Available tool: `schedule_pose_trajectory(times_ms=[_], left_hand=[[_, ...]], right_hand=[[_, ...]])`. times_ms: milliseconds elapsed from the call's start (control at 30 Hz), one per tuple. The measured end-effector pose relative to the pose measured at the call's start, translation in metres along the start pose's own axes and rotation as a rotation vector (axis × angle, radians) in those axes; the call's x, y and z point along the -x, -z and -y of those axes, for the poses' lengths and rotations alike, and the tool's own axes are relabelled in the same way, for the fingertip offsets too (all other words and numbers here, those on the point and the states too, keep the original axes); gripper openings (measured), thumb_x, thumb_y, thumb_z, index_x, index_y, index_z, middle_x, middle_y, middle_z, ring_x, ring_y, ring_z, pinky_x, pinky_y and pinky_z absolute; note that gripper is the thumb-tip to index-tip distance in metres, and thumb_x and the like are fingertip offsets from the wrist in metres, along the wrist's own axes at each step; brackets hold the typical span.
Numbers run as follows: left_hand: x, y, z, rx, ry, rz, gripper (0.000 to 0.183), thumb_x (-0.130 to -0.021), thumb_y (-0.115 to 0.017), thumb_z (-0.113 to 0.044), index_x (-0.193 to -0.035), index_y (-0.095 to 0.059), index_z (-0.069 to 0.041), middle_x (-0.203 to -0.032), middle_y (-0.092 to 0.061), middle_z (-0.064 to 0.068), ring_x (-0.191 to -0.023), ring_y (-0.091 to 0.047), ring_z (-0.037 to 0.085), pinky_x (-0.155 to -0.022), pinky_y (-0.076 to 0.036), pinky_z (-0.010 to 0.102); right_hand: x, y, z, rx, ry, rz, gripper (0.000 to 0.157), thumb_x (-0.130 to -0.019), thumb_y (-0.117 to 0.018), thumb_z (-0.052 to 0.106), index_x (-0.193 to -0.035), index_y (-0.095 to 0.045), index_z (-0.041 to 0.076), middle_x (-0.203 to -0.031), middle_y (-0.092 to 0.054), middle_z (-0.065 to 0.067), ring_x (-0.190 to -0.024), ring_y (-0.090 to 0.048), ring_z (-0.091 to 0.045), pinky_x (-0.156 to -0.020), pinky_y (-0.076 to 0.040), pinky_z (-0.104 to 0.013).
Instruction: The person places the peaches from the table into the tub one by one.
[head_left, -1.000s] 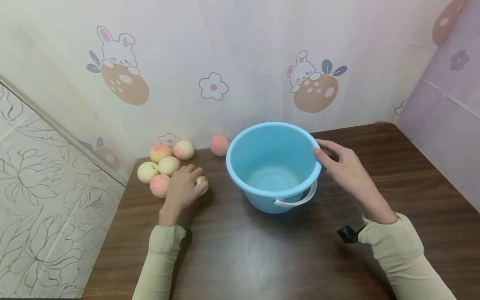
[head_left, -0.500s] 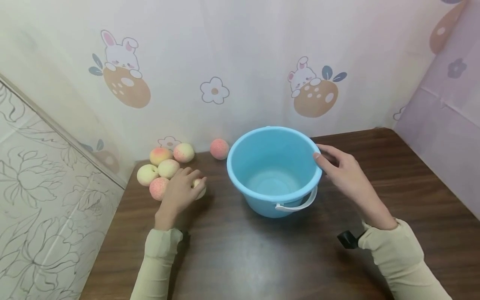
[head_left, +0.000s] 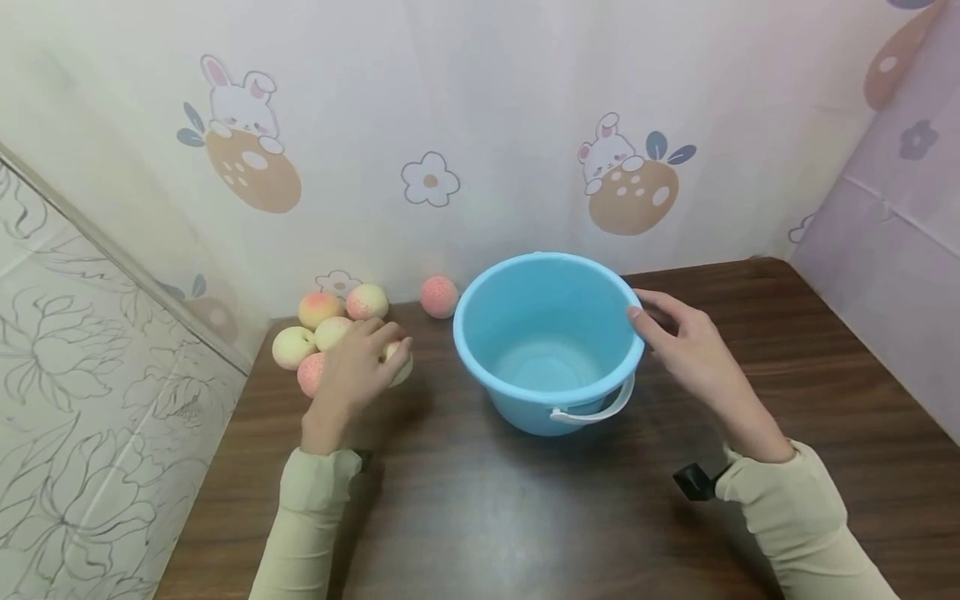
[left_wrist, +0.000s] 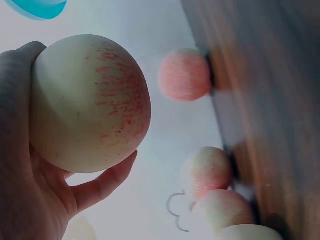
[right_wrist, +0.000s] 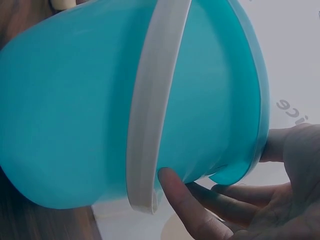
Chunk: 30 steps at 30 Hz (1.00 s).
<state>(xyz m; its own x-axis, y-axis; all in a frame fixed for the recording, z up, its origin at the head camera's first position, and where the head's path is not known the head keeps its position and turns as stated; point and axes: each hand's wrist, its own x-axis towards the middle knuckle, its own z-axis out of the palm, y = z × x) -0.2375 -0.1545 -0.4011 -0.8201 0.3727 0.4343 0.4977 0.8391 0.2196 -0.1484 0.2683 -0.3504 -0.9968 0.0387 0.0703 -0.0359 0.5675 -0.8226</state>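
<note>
My left hand (head_left: 352, 367) grips a pale peach with red flecks (left_wrist: 90, 105), fingers and thumb round its sides. In the head view only the right side of this peach (head_left: 400, 367) shows past the hand. Close by lie several other peaches, among them a yellowish one (head_left: 293, 347) and a pink one (head_left: 310, 375) partly covered by the hand. At the right, my right hand (head_left: 686, 333) holds the rim of a light blue bucket (head_left: 547, 333), thumb over the edge and fingers outside. The bucket's inside shows no fruit.
A single pink peach (head_left: 438, 297) sits at the table's back edge, left of the bucket. The bucket's white handle (head_left: 596, 412) hangs down at its front. Behind the brown wooden table (head_left: 480, 517) hangs a rabbit-print curtain (head_left: 510, 125); a flower-patterned panel (head_left: 82, 417) stands at left.
My left hand has risen slightly and shifted a little left with the peach in its grip. The right hand stays on the bucket's rim, and the bucket has not moved.
</note>
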Motion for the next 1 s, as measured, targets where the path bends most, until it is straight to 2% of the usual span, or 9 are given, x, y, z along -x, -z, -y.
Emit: schedule_pose_trajectory(times_ms=[233, 333, 467, 633, 733, 833, 933, 1000], left_hand=[[-0.007, 0.013, -0.007, -0.013, -0.065, -0.052, 0.022, -0.099, -0.059, -0.036, -0.095, -0.072, -0.019, -0.094, -0.066, 0.001, -0.081, -0.064, 0.024, -0.063, -0.052, 0.041], [-0.011, 0.018, -0.011, -0.015, -0.099, -0.073, 0.022, -0.098, -0.059, -0.035, -0.094, -0.073, -0.018, -0.09, -0.065, 0.001, -0.077, -0.062, 0.023, -0.061, -0.051, 0.039], [-0.018, 0.026, -0.019, -0.04, -0.13, -0.093, 0.024, -0.098, -0.059, -0.036, -0.094, -0.074, -0.018, -0.087, -0.065, 0.001, -0.071, -0.059, 0.022, -0.055, -0.047, 0.036], [-0.023, 0.034, -0.027, -0.06, -0.143, -0.101, 0.027, -0.098, -0.059, -0.039, -0.096, -0.075, -0.018, -0.091, -0.067, 0.002, -0.075, -0.058, 0.022, -0.052, -0.048, 0.036], [-0.027, 0.039, -0.033, -0.048, -0.15, -0.093, 0.028, -0.099, -0.058, -0.039, -0.098, -0.076, -0.018, -0.095, -0.069, 0.003, -0.085, -0.061, 0.024, -0.059, -0.053, 0.04], [-0.033, 0.044, -0.04, -0.037, -0.159, -0.083, 0.028, -0.099, -0.058, -0.038, -0.1, -0.077, -0.019, -0.098, -0.072, 0.003, -0.092, -0.064, 0.027, -0.069, -0.055, 0.045], [-0.038, 0.049, -0.047, -0.04, -0.164, -0.076, 0.027, -0.099, -0.056, -0.037, -0.099, -0.077, -0.019, -0.099, -0.073, 0.002, -0.092, -0.064, 0.027, -0.073, -0.056, 0.046], [-0.041, 0.052, -0.051, -0.04, -0.174, -0.073, 0.027, -0.099, -0.055, -0.036, -0.1, -0.076, -0.019, -0.098, -0.072, 0.002, -0.09, -0.064, 0.027, -0.072, -0.056, 0.046]], right_hand=[[0.001, 0.0, 0.001, -0.006, 0.004, 0.008, 0.06, -0.109, -0.049, 0.042, -0.157, -0.043, 0.008, -0.145, -0.058, -0.026, -0.117, -0.067, -0.042, -0.085, -0.064, -0.049], [0.001, 0.0, 0.0, -0.01, 0.006, 0.001, 0.059, -0.109, -0.049, 0.041, -0.157, -0.044, 0.008, -0.145, -0.059, -0.026, -0.116, -0.067, -0.042, -0.084, -0.064, -0.045], [0.002, 0.0, 0.0, -0.023, 0.012, -0.019, 0.058, -0.108, -0.051, 0.04, -0.156, -0.046, 0.007, -0.144, -0.06, -0.026, -0.114, -0.068, -0.041, -0.078, -0.064, -0.033], [0.003, 0.001, 0.002, -0.048, 0.011, -0.042, 0.058, -0.107, -0.053, 0.042, -0.155, -0.047, 0.009, -0.145, -0.061, -0.024, -0.121, -0.066, -0.04, -0.076, -0.06, -0.02], [0.004, 0.003, 0.003, -0.065, 0.007, -0.058, 0.056, -0.107, -0.052, 0.043, -0.154, -0.05, 0.012, -0.144, -0.062, -0.021, -0.119, -0.064, -0.032, -0.076, -0.056, -0.016], [0.006, 0.005, 0.003, -0.086, 0.007, -0.075, 0.053, -0.107, -0.053, 0.042, -0.152, -0.052, 0.013, -0.141, -0.064, -0.019, -0.111, -0.063, -0.015, -0.076, -0.055, -0.015], [0.007, 0.007, 0.003, -0.121, 0.017, -0.082, 0.051, -0.106, -0.057, 0.039, -0.15, -0.054, 0.013, -0.139, -0.064, -0.018, -0.101, -0.064, 0.003, -0.077, -0.056, -0.014], [0.008, 0.007, 0.002, -0.133, 0.026, -0.085, 0.051, -0.105, -0.059, 0.037, -0.15, -0.054, 0.012, -0.138, -0.064, -0.019, -0.098, -0.066, 0.01, -0.078, -0.057, -0.012]])
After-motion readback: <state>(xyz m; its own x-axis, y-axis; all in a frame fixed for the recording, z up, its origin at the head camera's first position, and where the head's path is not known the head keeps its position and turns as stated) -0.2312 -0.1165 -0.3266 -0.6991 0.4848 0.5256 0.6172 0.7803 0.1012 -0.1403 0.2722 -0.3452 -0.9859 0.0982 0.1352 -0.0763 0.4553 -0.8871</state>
